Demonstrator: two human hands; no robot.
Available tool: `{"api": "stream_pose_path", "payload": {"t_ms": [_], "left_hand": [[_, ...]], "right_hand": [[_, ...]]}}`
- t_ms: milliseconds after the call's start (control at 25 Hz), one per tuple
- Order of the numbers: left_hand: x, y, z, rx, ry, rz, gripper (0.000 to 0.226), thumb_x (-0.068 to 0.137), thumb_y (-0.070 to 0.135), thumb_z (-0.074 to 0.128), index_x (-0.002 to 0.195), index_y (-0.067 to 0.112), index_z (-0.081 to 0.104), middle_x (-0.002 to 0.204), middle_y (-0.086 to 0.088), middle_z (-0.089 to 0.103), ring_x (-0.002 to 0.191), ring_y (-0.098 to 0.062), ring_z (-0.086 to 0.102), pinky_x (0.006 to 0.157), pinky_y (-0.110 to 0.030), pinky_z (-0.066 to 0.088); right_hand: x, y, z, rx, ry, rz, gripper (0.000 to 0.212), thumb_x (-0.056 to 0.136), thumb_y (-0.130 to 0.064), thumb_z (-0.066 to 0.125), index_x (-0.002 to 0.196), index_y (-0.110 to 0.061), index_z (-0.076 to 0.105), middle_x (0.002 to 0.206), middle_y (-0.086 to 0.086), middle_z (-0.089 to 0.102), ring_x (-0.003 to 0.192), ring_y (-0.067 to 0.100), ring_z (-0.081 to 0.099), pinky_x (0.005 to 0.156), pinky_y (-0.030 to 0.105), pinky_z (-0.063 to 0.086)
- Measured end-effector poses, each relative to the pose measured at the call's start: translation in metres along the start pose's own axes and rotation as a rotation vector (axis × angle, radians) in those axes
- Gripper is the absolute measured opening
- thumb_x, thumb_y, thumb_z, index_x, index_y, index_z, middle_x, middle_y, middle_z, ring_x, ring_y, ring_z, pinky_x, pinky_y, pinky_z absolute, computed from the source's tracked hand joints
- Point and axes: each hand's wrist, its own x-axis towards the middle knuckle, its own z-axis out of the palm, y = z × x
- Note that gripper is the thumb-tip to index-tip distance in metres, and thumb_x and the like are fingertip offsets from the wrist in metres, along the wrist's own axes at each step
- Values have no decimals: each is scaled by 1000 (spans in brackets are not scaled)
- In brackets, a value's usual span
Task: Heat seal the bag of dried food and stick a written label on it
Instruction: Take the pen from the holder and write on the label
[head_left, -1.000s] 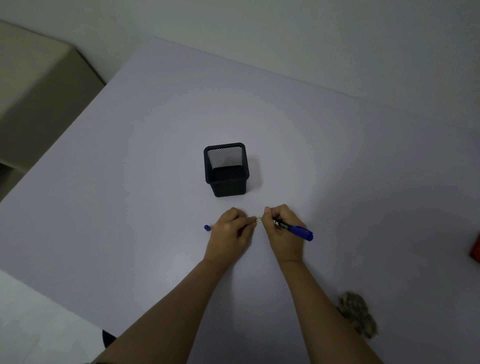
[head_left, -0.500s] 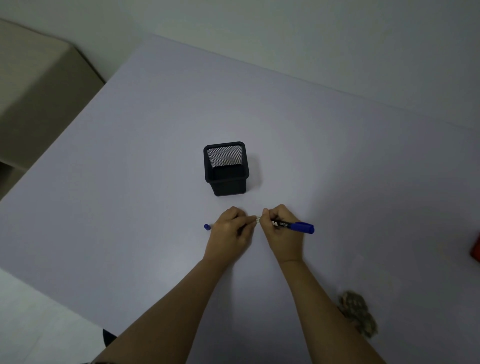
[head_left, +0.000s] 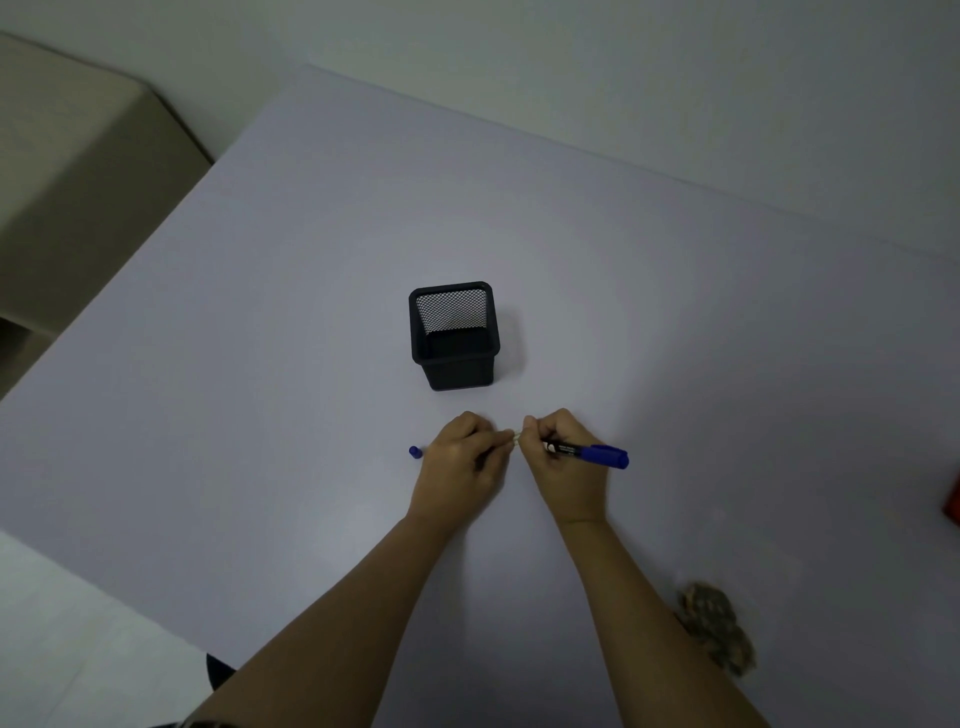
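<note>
blue marker (head_left: 597, 454) in right hand (head_left: 566, 470) | left hand (head_left: 457, 467) pinches label (head_left: 516, 437) | (mesh pot (head_left: 457, 364) beyond)

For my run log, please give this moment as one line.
left hand: pinches small white piece | right hand: holds blue marker, pinches same piece | blue cap: on table beside left hand

left hand (head_left: 460, 467) pinching, right hand (head_left: 565, 470) gripping

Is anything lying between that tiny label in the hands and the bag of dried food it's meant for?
Nothing loose. Only the person's own right forearm crosses between the label and the bag of dried food; the mesh pen holder stands on the far side.
</note>
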Motion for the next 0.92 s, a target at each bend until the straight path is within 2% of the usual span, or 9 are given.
{"api": "stream_pose_path", "payload": {"t_ms": [120,200,360,520,720,840,920], "left_hand": [[1,0,0,-2,-8,-4,18,84,19,62,92,7,74,77,-4,58,70,-8,51,64,-14,42],[0,0,0,10,-12,-5,16,83,17,64,92,7,74,77,-4,59,69,-9,52,65,-10,40],[1,2,-1,9,-15,-9,23,85,23,59,92,7,74,77,-4,59,70,-6,50,66,-8,39],[0,3,-2,18,-11,-7,27,85,26,56,92,7,74,77,-5,60,69,-8,52,67,-7,38],[0,2,-1,7,-1,-15,21,84,21,60,92,7,74,77,-6,60,70,-8,51,66,-8,39],[0,3,-1,3,0,-9,25,85,24,57,92,6,74,77,-6,60,70,-8,51,66,-9,39],[0,3,-1,4,4,-11,20,84,20,61,92,6,74,77,-6,60,70,-7,51,66,-10,40]], "right_hand": [[0,-1,0,11,12,11,24,82,-14,58,63,-16,45,55,-4,48,55,3,50,52,8,41],[0,-1,0,20,-2,24,24,82,-13,57,62,-15,44,54,-6,47,55,3,51,52,8,41],[-1,0,-1,15,-4,20,26,83,-9,59,62,-16,44,55,-11,47,56,1,52,54,6,41],[0,1,0,18,-18,36,25,83,-4,61,61,-6,48,54,8,53,56,10,49,52,8,42],[-1,0,0,27,-9,36,25,82,-10,58,60,-6,48,53,11,52,55,11,48,51,10,41],[0,0,0,8,-20,31,25,82,-12,57,60,-7,47,53,6,50,54,7,48,51,10,41],[0,2,1,0,-13,47,26,82,-12,58,59,-5,46,53,11,51,52,15,47,49,15,41]]}}
